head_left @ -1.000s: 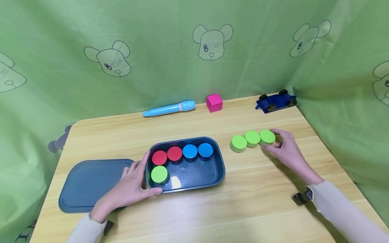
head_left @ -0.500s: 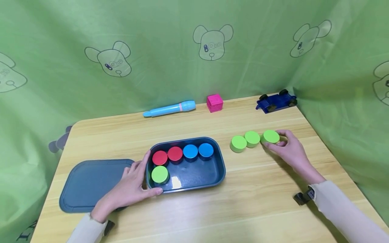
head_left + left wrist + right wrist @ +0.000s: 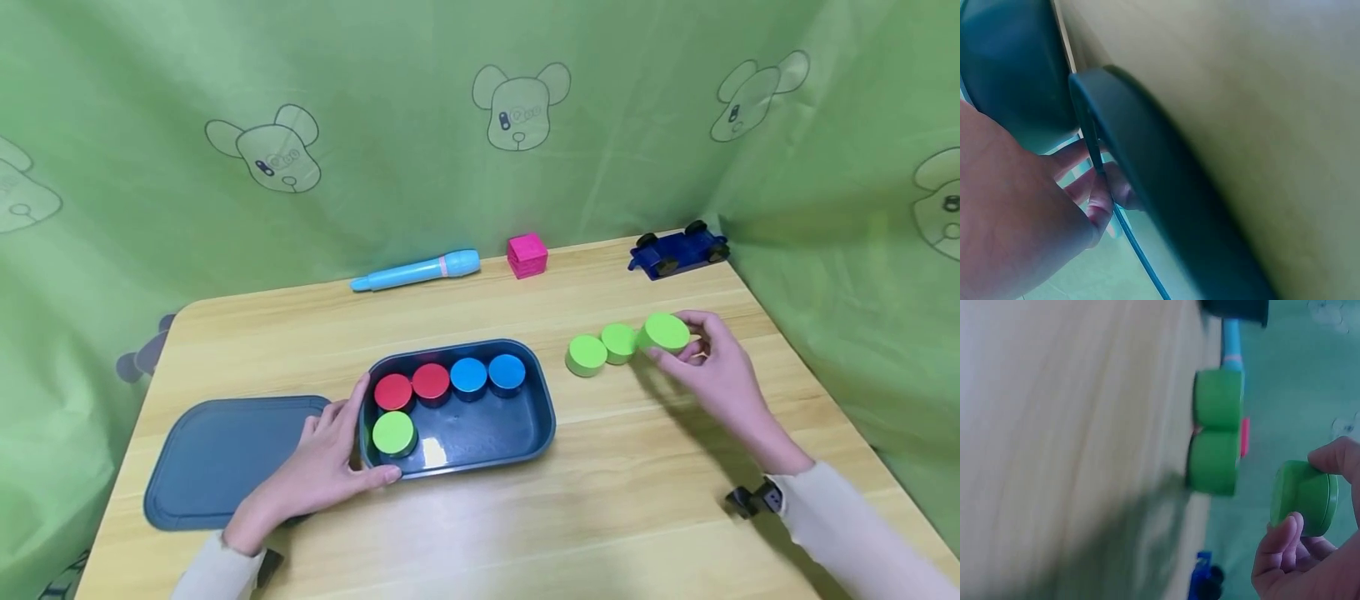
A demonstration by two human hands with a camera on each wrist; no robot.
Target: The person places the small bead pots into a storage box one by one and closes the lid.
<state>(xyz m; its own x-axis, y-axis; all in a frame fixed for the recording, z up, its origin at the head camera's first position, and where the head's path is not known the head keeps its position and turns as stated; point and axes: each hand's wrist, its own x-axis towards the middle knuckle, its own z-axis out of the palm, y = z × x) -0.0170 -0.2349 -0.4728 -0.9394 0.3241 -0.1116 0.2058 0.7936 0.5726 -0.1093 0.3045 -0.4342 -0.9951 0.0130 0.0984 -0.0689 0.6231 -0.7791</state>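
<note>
My right hand pinches a short green cylinder between thumb and fingers, lifted off the table. In the right wrist view that green cylinder shows a seam near one end. Just left of it, two more green cylinders stand touching on the table. The left hand holds the left end of a dark blue box, thumb at its front rim and fingers along its left side. Inside the box are two red cylinders, two blue cylinders and one green cylinder.
A dark blue lid lies left of the box, partly beneath the left forearm. Along the back edge are a light blue toy microphone-like stick, a pink cube and an overturned blue toy car. Green curtains hang behind the table.
My right hand has taken the rightmost green cylinder, shifted it slightly away from the other two and raised it off the table. The left hand stays at the box.
</note>
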